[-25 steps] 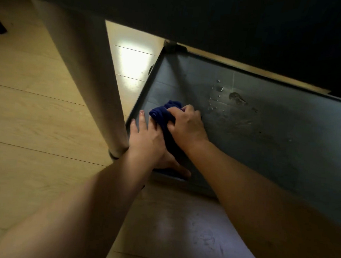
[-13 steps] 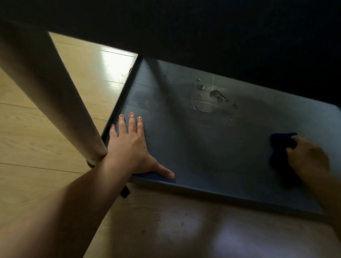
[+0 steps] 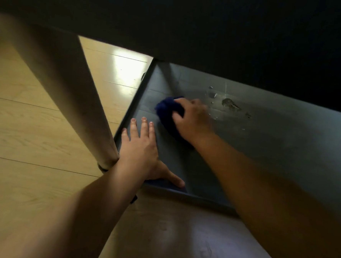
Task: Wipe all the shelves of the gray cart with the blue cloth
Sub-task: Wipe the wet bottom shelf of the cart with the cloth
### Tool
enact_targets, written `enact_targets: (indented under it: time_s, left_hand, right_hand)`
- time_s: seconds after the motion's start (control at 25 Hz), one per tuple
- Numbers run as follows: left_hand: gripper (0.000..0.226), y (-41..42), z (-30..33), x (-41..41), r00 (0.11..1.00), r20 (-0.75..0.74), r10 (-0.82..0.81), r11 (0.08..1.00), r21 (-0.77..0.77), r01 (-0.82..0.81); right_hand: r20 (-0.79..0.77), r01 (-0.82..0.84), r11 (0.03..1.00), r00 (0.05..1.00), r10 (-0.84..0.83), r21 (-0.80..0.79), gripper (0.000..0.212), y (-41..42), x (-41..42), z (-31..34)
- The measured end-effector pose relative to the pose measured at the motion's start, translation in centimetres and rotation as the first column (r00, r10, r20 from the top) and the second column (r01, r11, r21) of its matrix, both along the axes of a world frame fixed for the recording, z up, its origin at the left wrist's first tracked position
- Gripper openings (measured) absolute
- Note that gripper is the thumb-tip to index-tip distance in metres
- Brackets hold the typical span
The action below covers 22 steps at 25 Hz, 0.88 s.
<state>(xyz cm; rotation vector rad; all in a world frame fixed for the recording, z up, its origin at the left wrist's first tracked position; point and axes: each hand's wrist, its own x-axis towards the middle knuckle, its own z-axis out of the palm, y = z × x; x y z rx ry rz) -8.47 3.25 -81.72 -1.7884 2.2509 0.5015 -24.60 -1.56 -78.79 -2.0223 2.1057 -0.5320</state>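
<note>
The right hand (image 3: 192, 118) presses a bunched dark blue cloth (image 3: 167, 110) onto the flat gray bottom shelf of the cart (image 3: 274, 139), fingers curled over it near the shelf's left rear part. The left hand (image 3: 142, 153) lies flat and spread on the shelf's front left corner, holding nothing, beside a pale round cart post (image 3: 72, 95). Small wet spots and a smudge (image 3: 229, 103) lie just right of the cloth. Light wooden floor (image 3: 26, 120) surrounds the cart.

Bunched blue cloth (image 3: 167, 110) on gray cart's bottom shelf (image 3: 274, 147), left side
</note>
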Motion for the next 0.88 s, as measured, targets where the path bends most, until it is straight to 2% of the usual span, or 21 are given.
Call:
enact_targets:
  time_s: [0.08,0.28,0.4,0.48,0.56,0.68,0.8,0.88]
  left_hand:
    - [0.181,-0.3,-0.2,-0.1,1.0,0.024,0.004,1.0,-0.013,-0.004]
    - [0.193,-0.3,0.0,0.4,1.0,-0.011,-0.003,1.0,-0.007,0.002]
    - [0.191,-0.2,0.4,0.6,1.0,0.002,-0.009,1.0,0.007,0.009]
    - [0.189,-0.2,0.7,0.3,1.0,0.018,-0.018,1.0,0.021,0.018]
    - [0.185,-0.2,0.9,0.1,0.999,0.036,-0.037,0.999,0.021,0.036]
    - [0.183,-0.3,1.5,-0.5,0.997,0.07,-0.044,0.998,0.047,0.041]
    - [0.185,-0.6,2.5,-1.3,0.986,0.148,-0.078,0.996,0.05,0.071]
    - [0.185,-0.8,2.8,-1.8,0.986,0.143,-0.083,0.995,0.074,0.073]
  right_hand:
    - [-0.12,0.002,0.995,0.993,0.01,0.099,0.049,-1.8,2.3,-1.1]
    - [-0.161,-0.009,0.999,0.987,0.016,0.047,0.037,-3.3,-3.1,-1.3]
    - [-0.182,0.234,0.971,0.958,-0.223,0.039,0.036,-1.1,-12.9,-1.0]
    - [-0.256,0.469,0.881,0.861,-0.44,0.064,0.039,3.0,-21.3,-1.2]
    - [-0.292,0.606,0.788,0.778,-0.557,0.112,0.043,7.0,-26.4,-0.6]
    - [-0.246,0.613,0.773,0.784,-0.57,0.162,0.042,8.3,-27.8,0.8]
    - [-0.085,0.528,0.848,0.848,-0.523,0.047,0.039,5.1,-23.0,1.1]
    - [0.023,0.398,0.917,0.917,-0.398,-0.028,0.038,1.9,-17.3,1.1]
